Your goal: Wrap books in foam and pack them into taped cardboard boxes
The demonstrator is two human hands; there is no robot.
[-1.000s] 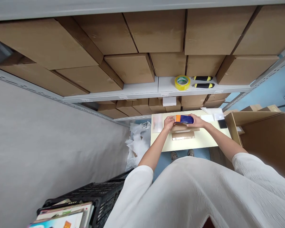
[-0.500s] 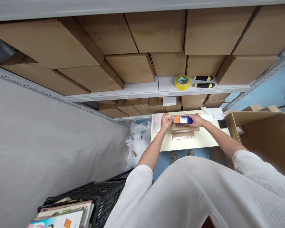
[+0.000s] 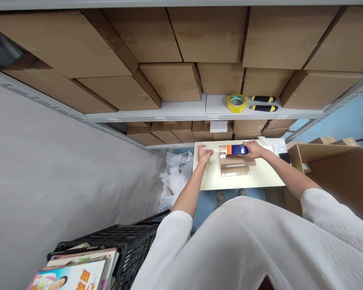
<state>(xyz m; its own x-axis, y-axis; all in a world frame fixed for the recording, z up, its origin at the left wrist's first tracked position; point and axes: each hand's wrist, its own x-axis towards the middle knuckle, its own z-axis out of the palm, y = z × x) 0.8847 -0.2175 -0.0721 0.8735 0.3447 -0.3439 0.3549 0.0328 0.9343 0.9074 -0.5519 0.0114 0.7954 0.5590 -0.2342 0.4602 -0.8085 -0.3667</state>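
My right hand point(image 3: 253, 149) is wrapped around the right end of a blue and orange tape dispenser point(image 3: 238, 150). A thin, clear strip of tape point(image 3: 219, 150) stretches left from the dispenser's orange end. Its free end is pinched in my left hand point(image 3: 205, 154), fingers closed. Beneath the dispenser lies a small cardboard box point(image 3: 238, 161) on the pale yellow table point(image 3: 213, 181). Along the box's near side is a shiny, taped brown piece point(image 3: 235, 172); whether it is attached cannot be made out.
A yellow tape roll point(image 3: 236, 103) and two utility knives point(image 3: 262, 103) lie on the shelf ahead, below stacked cartons point(image 3: 211, 34). An open carton point(image 3: 335, 173) stands right of the table. Crumpled white wrapping point(image 3: 176, 173) and a black crate point(image 3: 139, 249) with magazines are left.
My left hand has moved left, away from the dispenser, and a strip of tape now spans the gap. My right hand keeps its grip on the dispenser. The camera view has shifted slightly.
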